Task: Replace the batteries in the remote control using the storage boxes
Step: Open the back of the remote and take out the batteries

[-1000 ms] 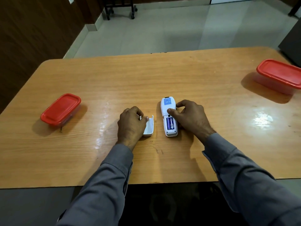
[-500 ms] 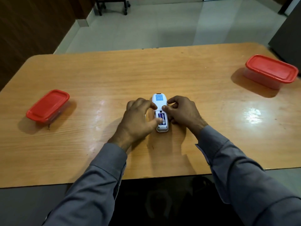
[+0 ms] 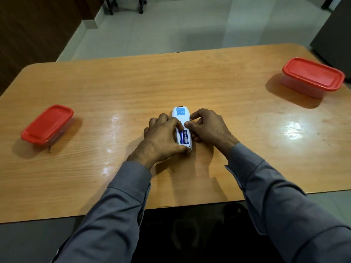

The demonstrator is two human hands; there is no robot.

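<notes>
Both hands are gripping the remote control (image 3: 181, 118) at the table's (image 3: 218, 82) middle.
Head view: left hand (image 3: 161, 138) and right hand (image 3: 208, 128) are clasping its sides — batteries (image 3: 183, 137) are lying exposed; the red-lidded left box (image 3: 47, 124) and right box (image 3: 312, 76) are sitting closed, well apart.

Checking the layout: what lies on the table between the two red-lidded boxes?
In the head view, the remote control lies between them, back up, batteries exposed, with the left hand and right hand on it.

surface: wooden table (image 3: 209, 82) | on it: remote control (image 3: 181, 114), left storage box (image 3: 47, 124), right storage box (image 3: 313, 76)
</notes>
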